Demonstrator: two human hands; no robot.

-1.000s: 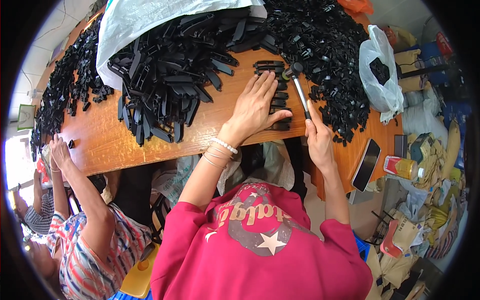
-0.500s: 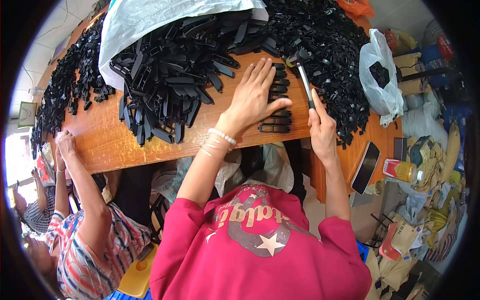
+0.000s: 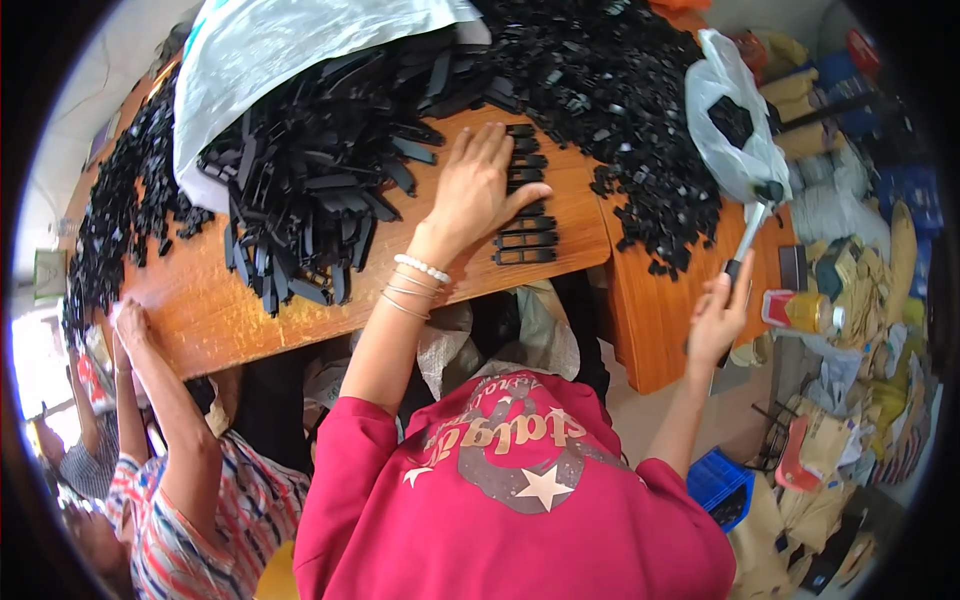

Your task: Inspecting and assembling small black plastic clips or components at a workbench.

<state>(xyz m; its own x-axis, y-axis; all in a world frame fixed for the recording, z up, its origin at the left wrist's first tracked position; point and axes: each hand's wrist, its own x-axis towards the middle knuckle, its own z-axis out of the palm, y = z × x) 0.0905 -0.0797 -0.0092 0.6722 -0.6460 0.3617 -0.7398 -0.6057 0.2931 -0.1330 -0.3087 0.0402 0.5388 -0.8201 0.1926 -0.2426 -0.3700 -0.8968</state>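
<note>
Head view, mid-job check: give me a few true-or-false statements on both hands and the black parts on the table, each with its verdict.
1. The left hand lies flat, fingers spread, on the row of black frames. True.
2. The right hand is empty. False: it grips a pale-shafted tool, held well to the right of the row and apart from it.
3. A white plastic bag lies over the pile of black parts at the far side of the table. True.
4. The other person's hand rests on the row of black frames. False: it is at the table's left edge, far from the row.
</note>
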